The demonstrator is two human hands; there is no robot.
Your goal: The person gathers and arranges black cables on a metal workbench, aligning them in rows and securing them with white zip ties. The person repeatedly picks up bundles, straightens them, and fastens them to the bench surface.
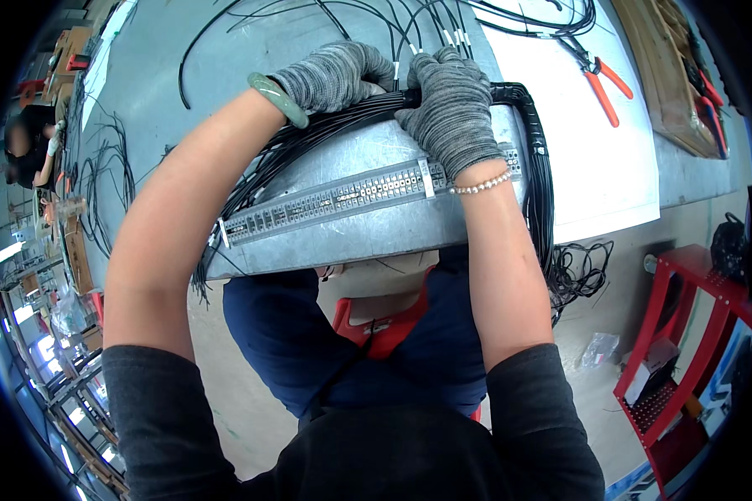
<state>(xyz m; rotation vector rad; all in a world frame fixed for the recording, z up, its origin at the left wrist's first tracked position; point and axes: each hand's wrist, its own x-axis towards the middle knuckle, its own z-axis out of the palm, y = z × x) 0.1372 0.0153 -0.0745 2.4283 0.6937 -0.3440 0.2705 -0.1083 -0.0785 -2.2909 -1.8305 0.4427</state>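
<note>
Both my hands wear grey knitted gloves and work along a thick bundle of black wires (326, 125) at the far side of the metal table. My left hand (336, 75) curls over the bundle, fingers closed and partly hidden. Close beside it, my right hand (453, 108) wraps round the bundle where thin black wires with white marker sleeves (457, 38) fan out beyond. Nearer me lies a long terminal strip (334, 199), slanting up to the right under my right wrist. To the right the bundle, wrapped in black, bends and hangs over the front edge (539, 167).
Orange-handled pliers (602, 79) lie on a large white sheet (618, 167) at the right. Beyond is a wooden box (673, 75) with tools. Coiled wires (581, 271) hang below the table edge near a red metal stand (685, 334). Another person (35, 146) sits far left.
</note>
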